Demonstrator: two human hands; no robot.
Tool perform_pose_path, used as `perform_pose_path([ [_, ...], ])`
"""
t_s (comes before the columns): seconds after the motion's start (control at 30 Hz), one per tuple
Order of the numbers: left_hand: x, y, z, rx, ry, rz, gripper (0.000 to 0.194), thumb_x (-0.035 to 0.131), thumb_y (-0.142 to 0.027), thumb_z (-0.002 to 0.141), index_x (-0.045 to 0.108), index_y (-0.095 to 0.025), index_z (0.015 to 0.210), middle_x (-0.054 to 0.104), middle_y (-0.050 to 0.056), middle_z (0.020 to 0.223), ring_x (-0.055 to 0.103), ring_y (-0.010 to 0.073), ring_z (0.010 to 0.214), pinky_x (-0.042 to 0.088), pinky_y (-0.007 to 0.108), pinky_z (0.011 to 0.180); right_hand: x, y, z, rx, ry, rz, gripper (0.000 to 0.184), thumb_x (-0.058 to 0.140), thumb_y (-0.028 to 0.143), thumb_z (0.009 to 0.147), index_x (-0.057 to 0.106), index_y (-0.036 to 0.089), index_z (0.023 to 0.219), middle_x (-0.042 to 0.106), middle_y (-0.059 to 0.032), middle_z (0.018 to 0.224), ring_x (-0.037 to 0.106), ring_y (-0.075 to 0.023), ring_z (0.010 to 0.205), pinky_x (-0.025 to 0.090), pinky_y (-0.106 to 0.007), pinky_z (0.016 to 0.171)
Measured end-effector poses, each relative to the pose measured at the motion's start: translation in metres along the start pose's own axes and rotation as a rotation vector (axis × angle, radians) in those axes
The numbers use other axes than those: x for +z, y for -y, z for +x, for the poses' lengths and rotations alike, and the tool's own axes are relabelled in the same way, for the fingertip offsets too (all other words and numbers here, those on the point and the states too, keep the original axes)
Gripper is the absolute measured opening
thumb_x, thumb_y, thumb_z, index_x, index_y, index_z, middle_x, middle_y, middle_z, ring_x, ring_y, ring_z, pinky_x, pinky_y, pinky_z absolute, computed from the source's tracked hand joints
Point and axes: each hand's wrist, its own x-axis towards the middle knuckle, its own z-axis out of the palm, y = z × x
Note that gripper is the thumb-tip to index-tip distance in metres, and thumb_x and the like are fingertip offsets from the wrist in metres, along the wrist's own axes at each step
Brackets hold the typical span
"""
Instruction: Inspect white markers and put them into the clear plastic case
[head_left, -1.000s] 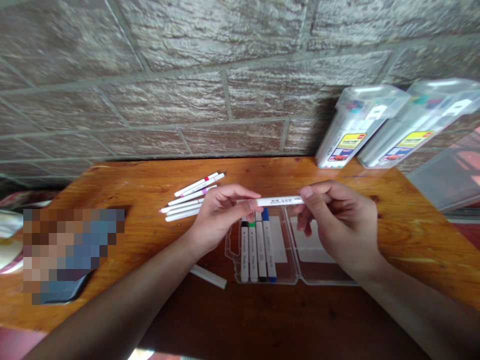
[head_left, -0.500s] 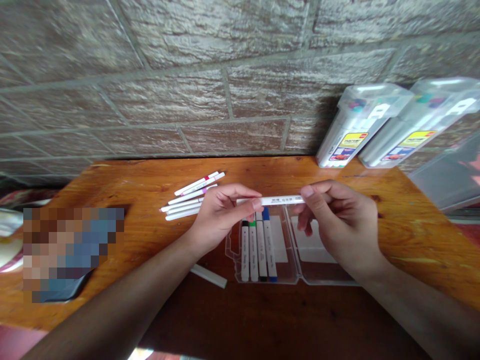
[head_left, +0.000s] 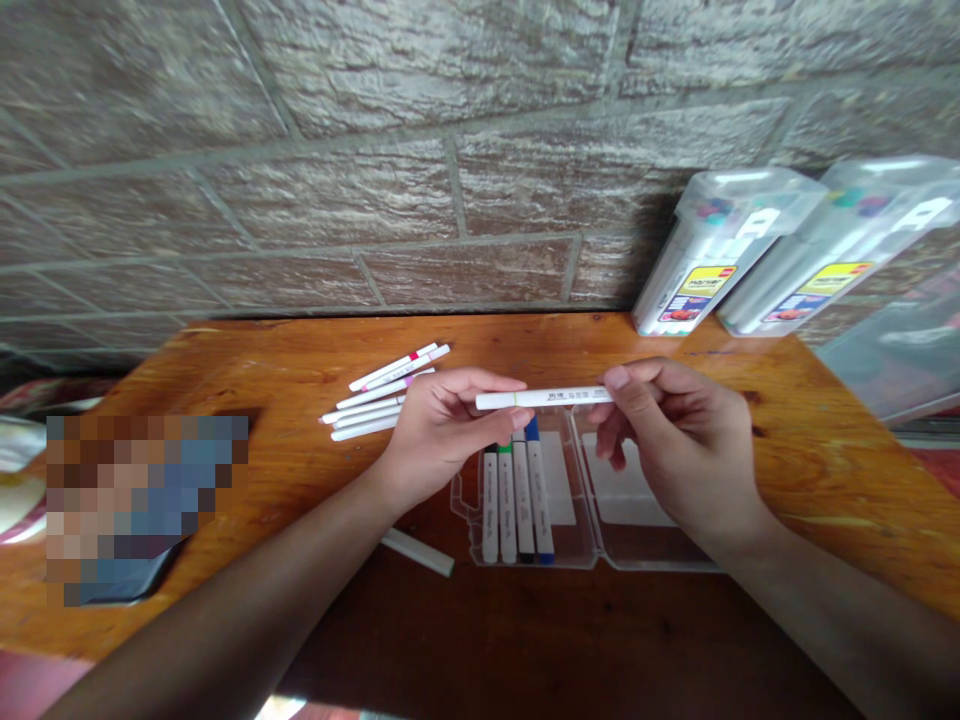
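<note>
My right hand (head_left: pixel 679 450) pinches the right end of a slim white marker (head_left: pixel 555 398) between thumb and index finger. The marker lies level, with a thin yellowish ring near its left end and dark print along its barrel. My left hand (head_left: pixel 450 425) has that left end between thumb and index finger, the thumb along the lower side. Under both hands an unfolded clear plastic case (head_left: pixel 585 540) rests on the table. Several white markers (head_left: pixel 519 500) with black, green and blue markings stand side by side in its left half. My right hand partly covers the right half.
Several loose white markers (head_left: pixel 367 412) lie left of my left hand. Another marker (head_left: pixel 420 552) lies by my left forearm. Two filled clear marker boxes (head_left: pixel 694 260) stand against the stone wall (head_left: pixel 375 200). A blurred-out dark flat object (head_left: pixel 142 575) is on the wooden table's (head_left: pixel 255 380) left.
My left thumb has slid from over the marker to its lower side, uncovering the left end and its ring. The marker has turned slightly about its length. My right hand has barely moved.
</note>
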Motion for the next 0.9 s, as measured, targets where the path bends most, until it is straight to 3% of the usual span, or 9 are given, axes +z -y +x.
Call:
perform_pose_path([
  [0.43, -0.0050, 0.0037, -0.0003, -0.008, 0.055, -0.097, 0.013, 0.089, -0.021, 0.084, 0.087, -0.021, 0.096, 0.085, 0.005, 0.083, 0.069, 0.0088, 0.060, 0.057, 0.019, 0.060, -0.0012, 0.0005, -0.0028, -0.054, -0.003, -0.058, 0.027, 0.078, 0.041, 0.097, 0.070, 0.021, 0.081, 0.074, 0.0001, 0.067, 0.063, -0.0106, 0.042, 0.049, -0.021, 0.038],
  [0.9, -0.0013, 0.0008, 0.0006, -0.079, -0.004, -0.091, 0.013, 0.089, -0.026, 0.080, 0.083, -0.016, 0.085, 0.080, 0.004, 0.072, 0.066, 0.0107, 0.056, 0.055, 0.022, 0.058, 0.0000, 0.0021, -0.0068, -0.065, 0.004, -0.100, 0.025, 0.078, 0.043, 0.096, 0.072, 0.022, 0.085, 0.074, -0.0002, 0.066, 0.062, -0.0117, 0.043, 0.050, -0.023, 0.038],
])
